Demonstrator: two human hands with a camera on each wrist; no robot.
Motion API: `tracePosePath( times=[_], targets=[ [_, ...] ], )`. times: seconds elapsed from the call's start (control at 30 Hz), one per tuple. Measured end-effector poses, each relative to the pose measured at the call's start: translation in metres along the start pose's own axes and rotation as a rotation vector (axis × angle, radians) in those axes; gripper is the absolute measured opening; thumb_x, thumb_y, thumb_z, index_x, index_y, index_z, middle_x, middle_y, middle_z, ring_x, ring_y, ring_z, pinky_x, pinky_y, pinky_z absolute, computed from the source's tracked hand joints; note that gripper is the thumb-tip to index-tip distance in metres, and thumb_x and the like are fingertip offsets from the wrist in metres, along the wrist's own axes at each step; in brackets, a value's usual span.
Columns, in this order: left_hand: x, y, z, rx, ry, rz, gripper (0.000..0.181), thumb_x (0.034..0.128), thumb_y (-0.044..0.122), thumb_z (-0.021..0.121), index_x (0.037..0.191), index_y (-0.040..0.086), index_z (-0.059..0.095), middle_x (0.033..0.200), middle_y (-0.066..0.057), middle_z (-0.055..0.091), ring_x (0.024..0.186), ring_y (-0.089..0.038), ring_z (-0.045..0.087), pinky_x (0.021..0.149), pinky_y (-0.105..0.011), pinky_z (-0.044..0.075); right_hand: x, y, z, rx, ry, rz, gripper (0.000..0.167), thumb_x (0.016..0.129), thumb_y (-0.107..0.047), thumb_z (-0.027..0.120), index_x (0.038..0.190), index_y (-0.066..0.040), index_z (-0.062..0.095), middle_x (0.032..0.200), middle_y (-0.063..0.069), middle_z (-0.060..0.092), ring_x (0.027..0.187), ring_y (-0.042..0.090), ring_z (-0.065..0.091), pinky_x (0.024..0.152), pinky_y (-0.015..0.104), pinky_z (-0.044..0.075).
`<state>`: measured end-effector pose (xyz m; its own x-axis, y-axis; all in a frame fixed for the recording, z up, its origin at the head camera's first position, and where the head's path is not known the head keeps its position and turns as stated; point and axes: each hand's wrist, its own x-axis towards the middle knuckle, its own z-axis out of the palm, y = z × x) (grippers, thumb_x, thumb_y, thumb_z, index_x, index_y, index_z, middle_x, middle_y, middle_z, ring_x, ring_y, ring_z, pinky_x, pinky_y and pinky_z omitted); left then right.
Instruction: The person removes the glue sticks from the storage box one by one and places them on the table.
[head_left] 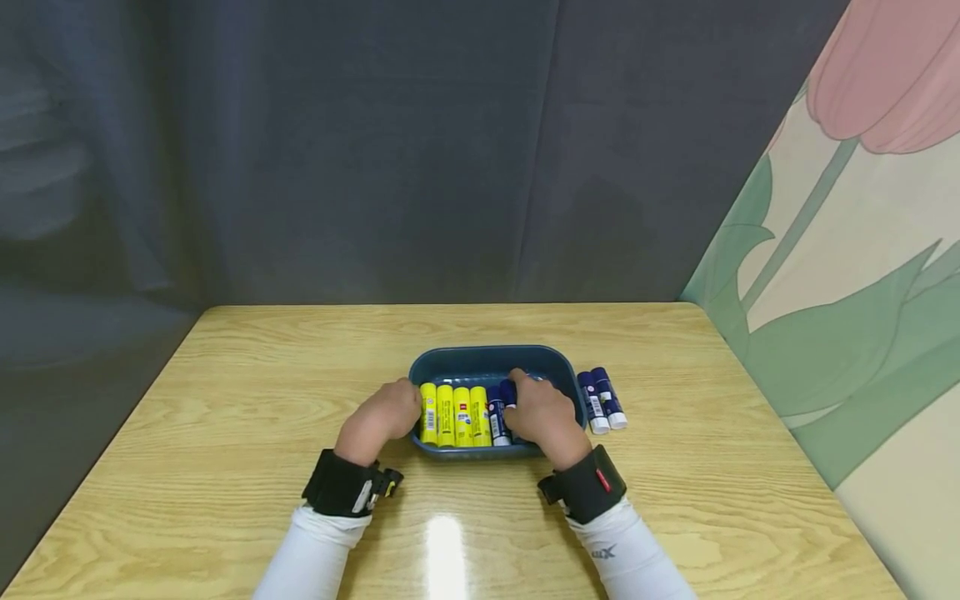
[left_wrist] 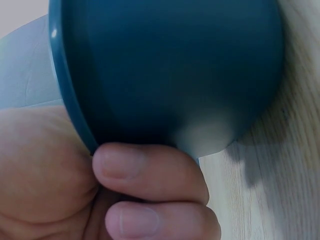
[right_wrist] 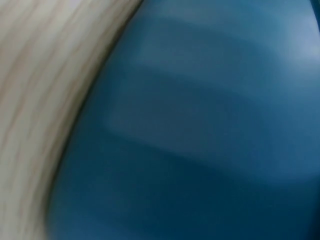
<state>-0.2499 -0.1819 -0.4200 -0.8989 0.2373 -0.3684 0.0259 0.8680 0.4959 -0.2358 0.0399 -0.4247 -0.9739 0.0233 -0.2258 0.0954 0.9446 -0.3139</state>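
A dark blue plastic basket stands mid-table. Several yellow glue sticks lie side by side at its left, followed by a navy glue stick with a white end. My left hand grips the basket's left rim; in the left wrist view its curled fingers press the outer wall. Reaching into the basket, my right hand holds another navy glue stick beside the first, covering much of it. The right wrist view has only the basket's outer wall, so those fingertips are hidden there.
Two navy glue sticks with white ends lie on the wooden table, just right of the basket. A dark curtain hangs behind the table. At the right is a wall with a painted tulip.
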Motion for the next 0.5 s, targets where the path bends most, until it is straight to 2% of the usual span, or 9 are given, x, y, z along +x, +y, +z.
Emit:
tracePosePath(
  times=[0.27,0.5],
  targets=[
    [-0.0008,0.0005,0.0009,0.008,0.01,0.012,0.027,0.1079,0.011,0.033,0.106,-0.001,0.056,0.078,-0.009,0.046,0.062,-0.019,0.044,0.055,-0.028,0.037,0.0003,0.0018,-0.0001,-0.001,-0.003,0.004,0.06,0.09,-0.026,0.071,0.145,-0.016,0.049,0.128,0.019,0.063,0.094,0.03,0.06,0.072,0.049,0.054],
    [-0.0011,-0.0012,0.0019,-0.004,-0.006,-0.006,0.028,0.1085,0.013,0.032,0.1,0.001,0.056,0.075,-0.008,0.043,0.06,-0.019,0.042,0.054,-0.027,0.036,-0.0026,0.0011,-0.0001,-0.004,-0.008,0.0,0.062,0.089,-0.026,0.071,0.146,-0.013,0.048,0.128,0.019,0.063,0.092,0.03,0.06,0.073,0.05,0.053]
  ],
)
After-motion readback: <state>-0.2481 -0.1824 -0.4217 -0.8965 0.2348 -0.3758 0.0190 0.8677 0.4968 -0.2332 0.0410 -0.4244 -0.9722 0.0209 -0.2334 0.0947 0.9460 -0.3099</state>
